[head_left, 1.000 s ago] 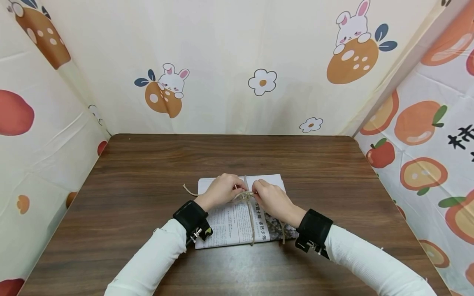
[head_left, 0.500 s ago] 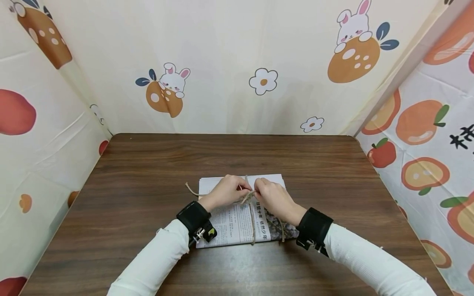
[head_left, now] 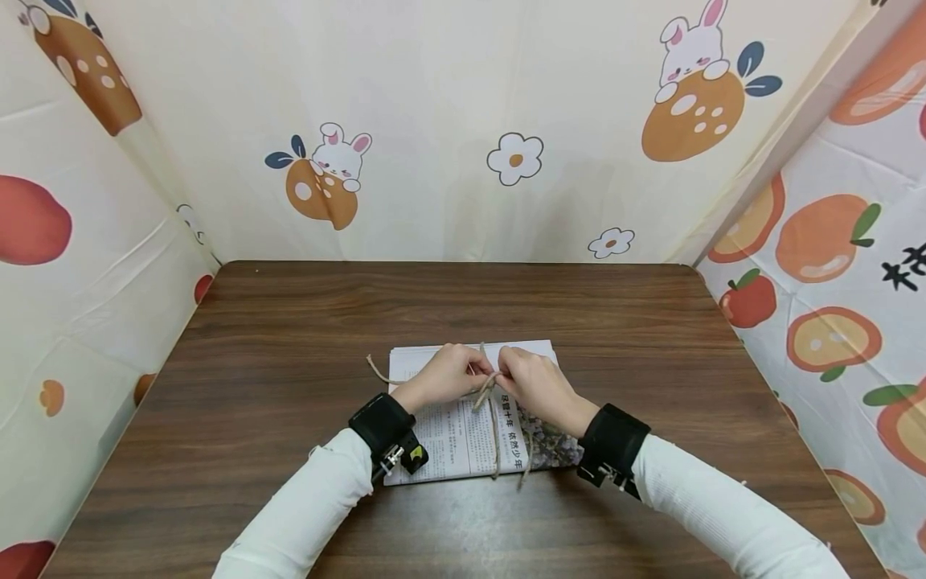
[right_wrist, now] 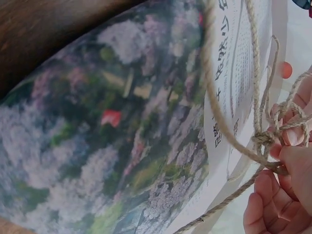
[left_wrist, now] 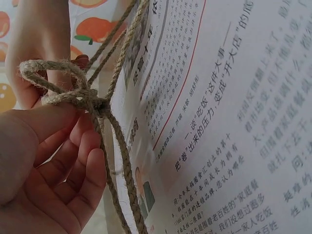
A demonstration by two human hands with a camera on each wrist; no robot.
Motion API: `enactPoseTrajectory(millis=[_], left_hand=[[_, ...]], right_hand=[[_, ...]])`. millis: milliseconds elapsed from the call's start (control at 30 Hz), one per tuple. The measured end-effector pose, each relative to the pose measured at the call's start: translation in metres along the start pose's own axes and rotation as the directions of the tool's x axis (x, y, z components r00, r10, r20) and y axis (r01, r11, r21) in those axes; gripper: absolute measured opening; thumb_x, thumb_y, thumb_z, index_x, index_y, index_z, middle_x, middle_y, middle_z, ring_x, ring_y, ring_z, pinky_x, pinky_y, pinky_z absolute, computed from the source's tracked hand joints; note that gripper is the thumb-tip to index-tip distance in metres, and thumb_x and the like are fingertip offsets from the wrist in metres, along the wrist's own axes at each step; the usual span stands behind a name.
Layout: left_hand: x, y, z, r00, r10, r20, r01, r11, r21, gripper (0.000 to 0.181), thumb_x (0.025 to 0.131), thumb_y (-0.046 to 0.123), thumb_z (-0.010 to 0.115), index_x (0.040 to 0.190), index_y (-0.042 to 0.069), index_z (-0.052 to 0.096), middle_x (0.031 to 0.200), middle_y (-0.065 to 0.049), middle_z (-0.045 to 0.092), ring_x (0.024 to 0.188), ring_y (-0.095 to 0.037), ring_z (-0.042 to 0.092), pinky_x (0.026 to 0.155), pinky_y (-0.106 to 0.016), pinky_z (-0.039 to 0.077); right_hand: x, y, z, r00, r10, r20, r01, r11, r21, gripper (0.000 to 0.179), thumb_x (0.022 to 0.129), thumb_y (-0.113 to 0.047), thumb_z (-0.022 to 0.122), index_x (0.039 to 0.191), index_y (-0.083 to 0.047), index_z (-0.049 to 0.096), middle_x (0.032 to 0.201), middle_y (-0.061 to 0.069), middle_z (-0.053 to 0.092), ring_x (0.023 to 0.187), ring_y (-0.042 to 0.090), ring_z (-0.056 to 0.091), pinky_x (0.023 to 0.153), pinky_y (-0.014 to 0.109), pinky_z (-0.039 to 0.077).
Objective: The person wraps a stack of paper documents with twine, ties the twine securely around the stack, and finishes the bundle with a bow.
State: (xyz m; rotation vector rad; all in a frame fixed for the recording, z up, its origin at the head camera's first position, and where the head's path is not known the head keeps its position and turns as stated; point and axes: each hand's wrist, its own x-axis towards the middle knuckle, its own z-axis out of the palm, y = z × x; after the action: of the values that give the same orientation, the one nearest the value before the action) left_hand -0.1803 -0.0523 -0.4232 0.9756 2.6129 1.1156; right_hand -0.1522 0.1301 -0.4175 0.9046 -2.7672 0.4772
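Note:
A folded newspaper point(head_left: 448, 446) lies on the table, with jute twine point(head_left: 495, 438) running over it. At its middle the twine crosses in a knot point(left_wrist: 101, 106), and a loop point(left_wrist: 51, 66) stands up from there. My left hand point(head_left: 447, 375) pinches twine beside the knot between thumb and fingers. Close to its right, my right hand point(head_left: 538, 388) pinches another strand; in the right wrist view its thumb and fingertips point(right_wrist: 292, 163) meet on the twine. Part of the knot is hidden behind the fingers in the head view.
Around the newspaper spreads a brown wood-grain table point(head_left: 289, 338). Printed cloth walls point(head_left: 434, 96) with rabbits and fruit enclose its back and sides. One loose twine end point(head_left: 376, 370) sticks out left of the newspaper; another point(head_left: 526, 462) hangs over its near edge.
Both hands stay close together, the left shifting slightly right. The twine between them has drawn from a wide shape into a narrower loop pointing down. The right loose end has swung left.

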Motion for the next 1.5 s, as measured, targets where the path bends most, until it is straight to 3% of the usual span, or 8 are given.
enactPoseTrajectory(millis=[300, 567, 800, 967, 1100, 1300, 1500], left_hand=[[0.000, -0.002, 0.000, 1.000, -0.006, -0.011, 0.006, 1.000, -0.005, 0.005, 0.080, 0.008, 0.066, 0.079, 0.012, 0.070, 0.070, 0.003, 0.064, 0.063, -0.008, 0.058, 0.058, -0.017, 0.043], [0.002, -0.005, 0.000, 0.999, -0.016, -0.032, 0.016, 1.000, 0.018, 0.005, 0.078, 0.006, 0.065, 0.079, 0.009, 0.069, 0.069, 0.002, 0.065, 0.062, -0.003, 0.056, 0.059, -0.016, 0.044], [0.002, -0.001, -0.002, 0.998, -0.041, -0.038, 0.042, 0.999, 0.031, 0.008, 0.079, 0.008, 0.065, 0.074, 0.014, 0.067, 0.067, 0.005, 0.062, 0.061, -0.003, 0.053, 0.059, -0.018, 0.042], [0.003, -0.002, -0.003, 0.997, -0.071, -0.015, 0.072, 0.997, 0.007, 0.008, 0.075, 0.006, 0.067, 0.078, 0.014, 0.067, 0.070, 0.006, 0.062, 0.063, -0.005, 0.052, 0.060, -0.020, 0.041], [0.003, -0.003, -0.002, 0.995, -0.096, -0.009, 0.095, 0.995, -0.028, 0.011, 0.078, 0.005, 0.064, 0.081, 0.014, 0.068, 0.070, 0.006, 0.061, 0.063, -0.005, 0.053, 0.060, -0.020, 0.042], [0.002, -0.003, -0.003, 0.994, -0.106, -0.019, 0.104, 0.993, -0.058, 0.013, 0.080, 0.004, 0.061, 0.084, 0.014, 0.068, 0.071, 0.005, 0.061, 0.065, -0.005, 0.054, 0.060, -0.020, 0.044], [0.000, -0.004, -0.004, 0.994, -0.100, -0.040, 0.097, 0.993, -0.071, 0.011, 0.079, 0.006, 0.065, 0.078, 0.017, 0.068, 0.069, 0.006, 0.062, 0.064, -0.004, 0.055, 0.059, -0.020, 0.044]], right_hand=[[-0.001, 0.000, -0.001, 1.000, -0.026, 0.012, 0.026, 1.000, -0.001, 0.017, 0.084, -0.016, 0.066, 0.079, -0.013, 0.050, 0.068, -0.005, 0.043, 0.055, 0.005, 0.036, 0.050, 0.020, 0.030], [-0.006, -0.009, -0.004, 0.995, -0.073, -0.064, 0.068, 0.995, -0.077, 0.017, 0.083, -0.015, 0.067, 0.097, -0.011, 0.058, 0.084, 0.000, 0.053, 0.069, 0.011, 0.052, 0.056, 0.024, 0.041], [-0.007, -0.028, -0.004, 0.971, -0.202, -0.125, 0.186, 0.974, -0.126, 0.019, 0.082, -0.020, 0.067, 0.097, -0.012, 0.058, 0.087, -0.001, 0.052, 0.071, 0.013, 0.048, 0.057, 0.023, 0.040], [-0.007, -0.033, -0.001, 0.953, -0.278, -0.118, 0.253, 0.949, -0.189, 0.028, 0.079, -0.030, 0.070, 0.096, -0.012, 0.058, 0.092, 0.002, 0.054, 0.071, 0.015, 0.047, 0.058, 0.024, 0.039], [-0.008, -0.034, 0.000, 0.943, -0.313, -0.111, 0.287, 0.936, -0.205, 0.027, 0.076, -0.032, 0.073, 0.091, -0.014, 0.059, 0.096, 0.003, 0.056, 0.071, 0.014, 0.046, 0.057, 0.024, 0.038], [-0.011, -0.031, 0.000, 0.942, -0.320, -0.100, 0.300, 0.938, -0.173, 0.030, 0.073, -0.032, 0.076, 0.086, -0.014, 0.057, 0.094, 0.003, 0.054, 0.070, 0.014, 0.044, 0.057, 0.024, 0.038], [-0.015, -0.025, 0.000, 0.966, -0.235, -0.106, 0.224, 0.968, -0.109, 0.030, 0.074, -0.025, 0.075, 0.092, -0.012, 0.056, 0.087, -0.001, 0.051, 0.070, 0.013, 0.048, 0.058, 0.025, 0.041]])
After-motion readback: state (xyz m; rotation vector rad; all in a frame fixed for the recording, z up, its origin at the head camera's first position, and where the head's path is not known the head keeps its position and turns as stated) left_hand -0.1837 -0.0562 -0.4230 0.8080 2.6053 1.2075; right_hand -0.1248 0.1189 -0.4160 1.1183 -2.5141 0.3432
